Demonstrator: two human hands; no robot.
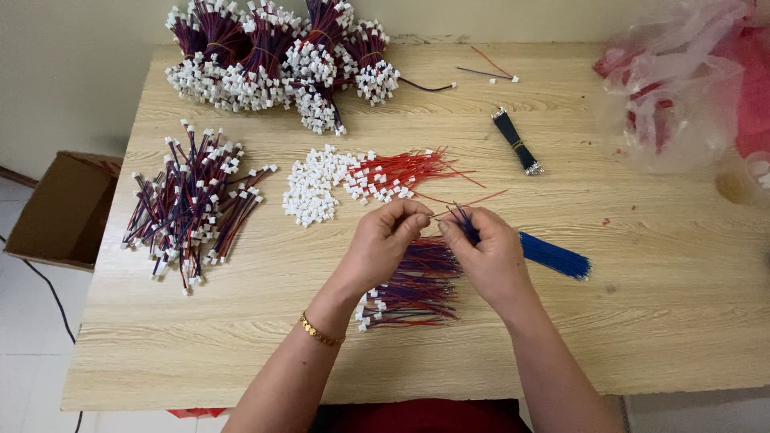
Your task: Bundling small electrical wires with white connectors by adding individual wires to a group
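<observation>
The left hand [385,236] and right hand [488,252] pinch together on a thin wire [439,215] lying sideways between them. The blue wire bundle [553,255] in the right hand points right. Bare worktop [682,305] lies right.

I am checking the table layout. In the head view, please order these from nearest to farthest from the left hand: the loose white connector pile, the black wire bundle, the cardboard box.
From the left hand:
1. Loose white connector pile, just beyond the hand, slightly left.
2. Black wire bundle, farther back, to the right.
3. Cardboard box, off the table's left edge, on the floor.
</observation>
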